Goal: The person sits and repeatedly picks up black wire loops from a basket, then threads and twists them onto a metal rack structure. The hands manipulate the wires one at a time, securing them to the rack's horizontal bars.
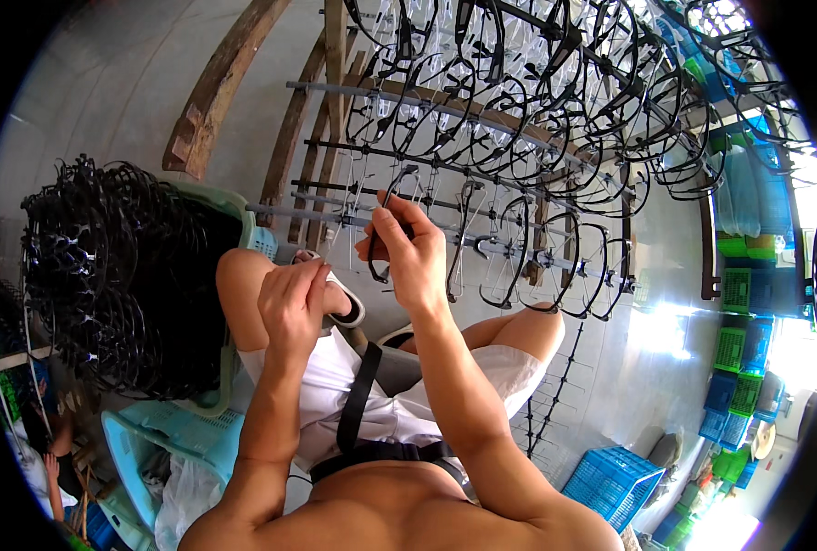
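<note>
Rack rods [289, 212] w/ rows of blk frames [569, 41] hung on — green tub [229, 199], L, heaped w/ more.

Free room lies between the left hand [291, 308] and the right hand [413, 246], narrowed by the held frame [374, 262] and crossed by the nearest grey rod [289, 213]. From the rod's left end to the right hand, a hand could pass along it; toward its right end, hanging frames [472, 186] leave only narrow gaps. Above, crowded rows of frames block the way. At left, heaped frames [106, 275] rise over the rim of the basket [216, 196], with the left knee [241, 275] just beside its right edge.
</note>
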`<action>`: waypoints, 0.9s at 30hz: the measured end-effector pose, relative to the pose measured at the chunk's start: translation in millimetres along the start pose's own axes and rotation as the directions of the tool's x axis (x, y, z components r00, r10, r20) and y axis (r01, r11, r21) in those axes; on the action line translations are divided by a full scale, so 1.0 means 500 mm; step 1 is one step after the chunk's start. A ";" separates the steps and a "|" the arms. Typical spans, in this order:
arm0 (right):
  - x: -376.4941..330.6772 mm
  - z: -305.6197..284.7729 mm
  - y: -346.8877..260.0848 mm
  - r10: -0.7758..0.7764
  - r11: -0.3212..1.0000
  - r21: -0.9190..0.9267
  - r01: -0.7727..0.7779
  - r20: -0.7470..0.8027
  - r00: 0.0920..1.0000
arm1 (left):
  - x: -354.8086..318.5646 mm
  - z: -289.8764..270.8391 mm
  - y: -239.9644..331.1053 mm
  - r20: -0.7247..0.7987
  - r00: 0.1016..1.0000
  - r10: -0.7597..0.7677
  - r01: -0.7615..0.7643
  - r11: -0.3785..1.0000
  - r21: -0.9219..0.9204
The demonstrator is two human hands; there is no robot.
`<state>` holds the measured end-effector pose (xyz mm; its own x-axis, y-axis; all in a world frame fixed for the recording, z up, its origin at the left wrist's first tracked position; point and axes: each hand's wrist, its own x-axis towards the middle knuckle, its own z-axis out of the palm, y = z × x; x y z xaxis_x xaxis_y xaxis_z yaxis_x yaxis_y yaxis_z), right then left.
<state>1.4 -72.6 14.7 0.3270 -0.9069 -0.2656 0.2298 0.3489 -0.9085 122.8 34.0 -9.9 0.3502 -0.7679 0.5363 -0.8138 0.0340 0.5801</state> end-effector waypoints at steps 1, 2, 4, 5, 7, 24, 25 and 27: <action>-0.003 -0.006 -0.001 0.022 1.000 0.000 -0.022 0.001 1.000 | 0.002 0.003 -0.003 -0.016 0.999 0.028 -0.028 1.000 0.012; -0.008 -0.004 -0.008 0.040 0.999 0.009 -0.040 0.006 0.999 | 0.006 0.003 -0.003 -0.024 0.999 0.035 -0.035 0.999 0.016; -0.007 -0.001 -0.015 0.054 0.997 0.045 -0.055 0.017 0.998 | 0.027 0.005 -0.001 -0.051 0.997 0.061 -0.060 0.998 0.019; -0.008 -0.003 -0.018 0.064 0.996 0.064 -0.064 0.013 0.998 | 0.032 0.001 0.008 -0.006 1.000 0.001 -0.001 1.000 0.002; -0.015 -0.002 -0.024 0.088 0.994 0.068 -0.088 -0.001 0.996 | 0.029 0.000 0.007 -0.001 1.000 -0.003 0.003 1.000 0.002; -0.014 -0.009 -0.040 0.054 0.999 -0.001 -0.054 -0.015 0.998 | 0.000 0.004 -0.006 -0.067 0.998 -0.012 0.009 0.999 -0.049; -0.011 -0.006 -0.045 0.040 0.999 -0.027 -0.040 -0.003 0.999 | -0.011 0.004 -0.011 -0.064 0.998 -0.016 0.012 0.998 -0.066; 0.003 -0.003 -0.046 0.012 0.995 -0.098 -0.011 0.005 1.000 | -0.022 -0.006 -0.017 -0.031 0.999 -0.021 0.018 0.995 -0.094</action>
<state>-4.9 -82.5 34.5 0.3346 -0.9015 -0.2745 0.1351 0.3342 -0.9328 127.3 44.0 -19.2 0.3812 -0.7481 0.5432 -0.7606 0.0803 0.6443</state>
